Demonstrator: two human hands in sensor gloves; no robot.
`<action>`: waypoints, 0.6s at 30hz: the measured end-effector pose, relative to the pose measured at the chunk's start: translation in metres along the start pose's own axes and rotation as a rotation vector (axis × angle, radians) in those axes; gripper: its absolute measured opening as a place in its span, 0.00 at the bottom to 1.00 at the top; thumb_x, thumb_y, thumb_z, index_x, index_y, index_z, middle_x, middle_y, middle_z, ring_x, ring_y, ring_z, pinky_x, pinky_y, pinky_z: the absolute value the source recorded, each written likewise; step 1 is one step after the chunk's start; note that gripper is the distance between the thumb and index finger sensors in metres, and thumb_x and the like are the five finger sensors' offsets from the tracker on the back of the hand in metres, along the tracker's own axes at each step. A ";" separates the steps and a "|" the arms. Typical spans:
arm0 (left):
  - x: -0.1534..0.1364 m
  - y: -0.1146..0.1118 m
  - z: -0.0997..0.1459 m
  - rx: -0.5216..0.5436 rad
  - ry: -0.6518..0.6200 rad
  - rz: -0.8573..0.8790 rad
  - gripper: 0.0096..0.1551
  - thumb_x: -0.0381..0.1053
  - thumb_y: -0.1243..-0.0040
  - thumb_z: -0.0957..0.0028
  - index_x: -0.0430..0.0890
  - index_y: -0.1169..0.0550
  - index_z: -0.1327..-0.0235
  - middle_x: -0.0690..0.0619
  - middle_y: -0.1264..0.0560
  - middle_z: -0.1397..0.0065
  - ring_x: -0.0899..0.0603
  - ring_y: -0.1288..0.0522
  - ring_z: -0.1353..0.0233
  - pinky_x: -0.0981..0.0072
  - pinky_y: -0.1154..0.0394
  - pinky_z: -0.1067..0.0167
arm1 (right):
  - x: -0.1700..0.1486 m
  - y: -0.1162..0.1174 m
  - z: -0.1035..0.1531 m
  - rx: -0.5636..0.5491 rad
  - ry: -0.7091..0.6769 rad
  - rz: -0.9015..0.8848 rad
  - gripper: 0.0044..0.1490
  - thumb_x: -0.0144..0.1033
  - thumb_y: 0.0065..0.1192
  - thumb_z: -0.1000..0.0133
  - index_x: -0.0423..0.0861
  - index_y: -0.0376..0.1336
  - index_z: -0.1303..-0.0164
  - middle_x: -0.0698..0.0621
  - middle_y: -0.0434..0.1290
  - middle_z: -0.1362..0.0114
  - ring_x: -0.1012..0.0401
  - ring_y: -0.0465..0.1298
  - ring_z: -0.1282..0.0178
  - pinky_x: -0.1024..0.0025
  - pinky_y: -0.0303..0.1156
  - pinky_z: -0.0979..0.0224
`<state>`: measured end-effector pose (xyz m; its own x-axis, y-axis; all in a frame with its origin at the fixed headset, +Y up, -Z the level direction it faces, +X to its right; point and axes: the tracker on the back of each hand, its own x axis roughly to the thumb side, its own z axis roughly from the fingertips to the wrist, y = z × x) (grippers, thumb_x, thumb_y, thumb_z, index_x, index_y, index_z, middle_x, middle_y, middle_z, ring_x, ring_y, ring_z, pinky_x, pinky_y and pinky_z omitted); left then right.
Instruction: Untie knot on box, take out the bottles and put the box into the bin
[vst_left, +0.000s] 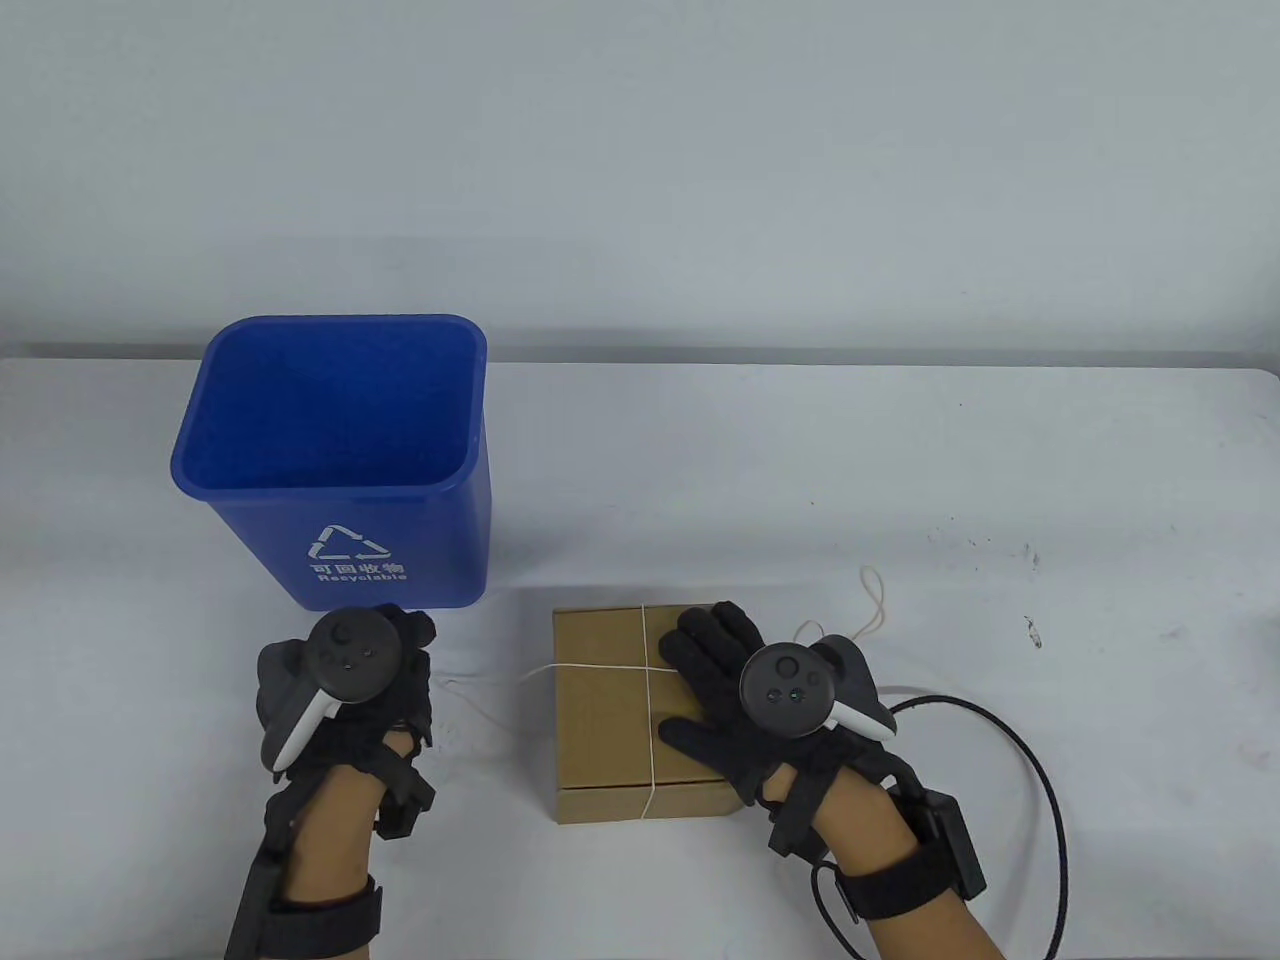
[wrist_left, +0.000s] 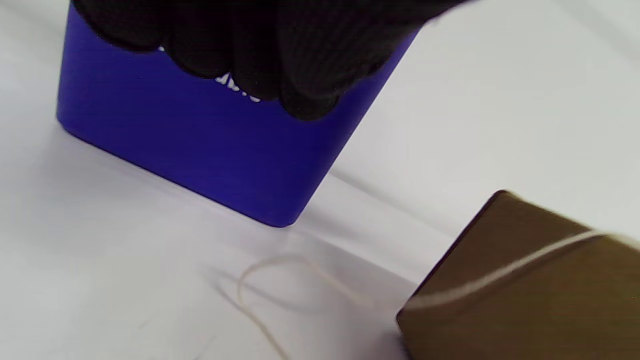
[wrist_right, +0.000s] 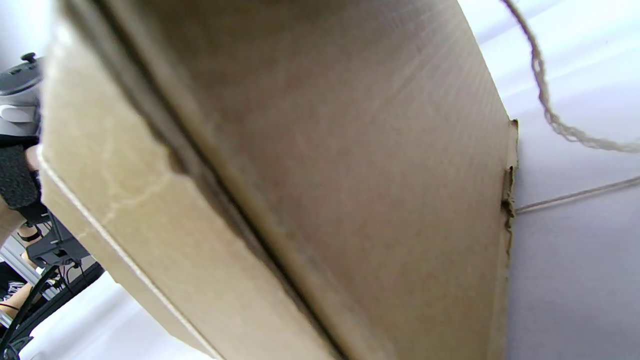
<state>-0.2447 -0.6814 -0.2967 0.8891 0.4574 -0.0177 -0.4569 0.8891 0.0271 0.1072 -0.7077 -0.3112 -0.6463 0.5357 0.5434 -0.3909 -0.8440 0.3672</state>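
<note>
A closed cardboard box (vst_left: 605, 720) stands near the table's front edge, with pale string (vst_left: 648, 700) still crossed over its lid. My right hand (vst_left: 700, 680) lies flat on the lid's right half, fingers spread and straight. Loose string trails off both sides, one end to the left (vst_left: 480, 705) and a loop to the right (vst_left: 878, 600). My left hand (vst_left: 400, 640) hovers left of the box, just in front of the blue bin (vst_left: 400, 540). Its fingers (wrist_left: 260, 55) hang loosely curled with nothing in them, above the loose string (wrist_left: 280, 265). No bottles show.
The blue recycling bin (wrist_left: 200, 150) stands upright and open at the left, about a hand's width from the box (wrist_left: 525, 300). A black cable (vst_left: 1040, 780) loops on the table to the right of my right wrist. The right wrist view is filled by the box's side (wrist_right: 325, 175).
</note>
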 end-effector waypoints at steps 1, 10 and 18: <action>0.004 0.003 0.002 0.020 -0.017 0.006 0.28 0.41 0.40 0.45 0.40 0.25 0.29 0.40 0.35 0.23 0.25 0.38 0.24 0.31 0.38 0.32 | 0.000 0.000 0.000 0.000 0.000 0.001 0.53 0.60 0.49 0.42 0.42 0.39 0.17 0.44 0.31 0.15 0.36 0.29 0.19 0.26 0.42 0.28; 0.039 0.002 0.017 0.050 -0.228 0.076 0.29 0.46 0.32 0.47 0.43 0.21 0.31 0.42 0.30 0.24 0.27 0.33 0.26 0.32 0.35 0.32 | 0.000 0.000 0.000 0.002 -0.001 -0.001 0.53 0.60 0.49 0.42 0.42 0.39 0.17 0.44 0.31 0.15 0.36 0.29 0.20 0.26 0.42 0.28; 0.064 -0.040 0.010 0.019 -0.292 -0.022 0.34 0.48 0.30 0.48 0.42 0.24 0.27 0.42 0.32 0.22 0.27 0.35 0.24 0.32 0.36 0.31 | 0.000 0.000 0.000 0.004 -0.003 -0.005 0.52 0.60 0.49 0.42 0.42 0.39 0.17 0.44 0.31 0.15 0.36 0.29 0.20 0.26 0.42 0.28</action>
<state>-0.1698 -0.6878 -0.2888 0.8707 0.4114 0.2697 -0.4390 0.8971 0.0489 0.1071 -0.7075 -0.3115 -0.6424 0.5403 0.5435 -0.3919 -0.8411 0.3729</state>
